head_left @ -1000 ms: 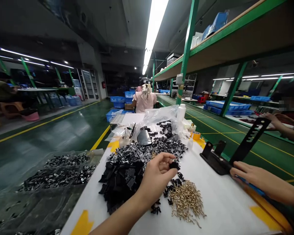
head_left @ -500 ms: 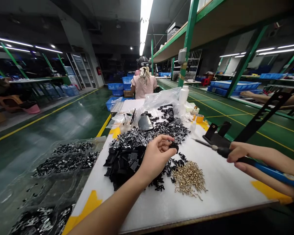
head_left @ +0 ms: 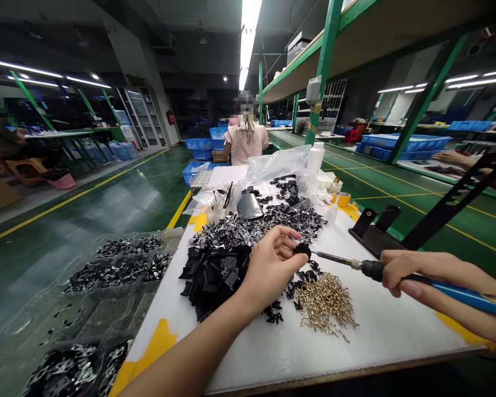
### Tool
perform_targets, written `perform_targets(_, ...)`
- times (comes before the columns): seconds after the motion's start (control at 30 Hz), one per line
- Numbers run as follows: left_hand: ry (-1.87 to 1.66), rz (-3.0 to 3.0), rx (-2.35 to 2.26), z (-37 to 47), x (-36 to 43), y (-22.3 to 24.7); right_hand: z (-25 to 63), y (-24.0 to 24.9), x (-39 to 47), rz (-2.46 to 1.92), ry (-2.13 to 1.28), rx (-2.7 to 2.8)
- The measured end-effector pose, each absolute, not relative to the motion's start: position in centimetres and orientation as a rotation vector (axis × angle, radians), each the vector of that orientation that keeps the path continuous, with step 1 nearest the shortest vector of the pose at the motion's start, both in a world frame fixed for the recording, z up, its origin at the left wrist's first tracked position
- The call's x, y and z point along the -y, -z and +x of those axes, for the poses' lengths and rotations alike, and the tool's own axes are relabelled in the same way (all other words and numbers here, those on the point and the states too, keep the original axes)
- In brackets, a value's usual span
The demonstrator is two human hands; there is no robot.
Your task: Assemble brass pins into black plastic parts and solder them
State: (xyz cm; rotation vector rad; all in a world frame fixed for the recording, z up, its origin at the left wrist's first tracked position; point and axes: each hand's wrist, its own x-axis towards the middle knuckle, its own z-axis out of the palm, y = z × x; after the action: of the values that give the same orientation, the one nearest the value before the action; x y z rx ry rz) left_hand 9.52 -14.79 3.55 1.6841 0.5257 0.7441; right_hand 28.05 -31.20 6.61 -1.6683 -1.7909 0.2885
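My left hand (head_left: 270, 264) pinches a small black part (head_left: 302, 251) between thumb and fingers, above the table. In my right hand (head_left: 413, 273) is a soldering iron (head_left: 367, 268) with a blue handle and black grip. Its pointed tip is at the right side of the black part; whether it touches cannot be made out. Below lies a pile of small brass-coloured bent pins (head_left: 326, 303). Flat black plates (head_left: 217, 278) are heaped left of my left hand, with shiny small metal pieces (head_left: 223, 231) behind them.
A dark phone (head_left: 249, 206) and a clear plastic bag (head_left: 273, 165) lie farther back. A white bottle (head_left: 315, 160) and orange tape roll (head_left: 341, 199) are behind right. A black metal bracket (head_left: 376, 237) stands right. Compartmented clear trays (head_left: 119, 309) are at left. A person in pink (head_left: 247, 140) sits ahead.
The soldering iron has moved left, bringing its tip from apart to right at the black part. My left hand still holds that part. The view has shifted slightly.
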Motion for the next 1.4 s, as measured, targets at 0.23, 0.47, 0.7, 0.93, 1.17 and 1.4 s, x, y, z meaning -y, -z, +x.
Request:
perform_targets(0.23,-0.713,1.696,-0.431,9.4,14.7,-3.7,28.1,-6.7,31.6,-1.677,-0.274,1.737)
perform_targets(0.47,-0.695,1.704,-0.408,9.4,14.9,-4.0,28.0,-6.6,31.7,-1.691,-0.205,1.774)
perform_targets(0.7,-0.698,1.733,-0.433,9.4,14.9,-3.9,27.6,-6.9,31.7,-1.724,-0.241,1.747)
perform_targets(0.93,-0.685,1.765,-0.446,9.3,15.2,-3.7,27.3,-7.2,31.6,-1.635,-0.197,1.769)
perform_targets(1.17,-0.682,1.758,-0.441,9.3,15.3,-3.6,27.1,-6.7,31.4,-1.657,-0.164,1.800)
perform_targets(1.4,-0.701,1.753,-0.436,9.4,15.4,-3.5,27.4,-6.6,31.4,-1.673,-0.098,1.806)
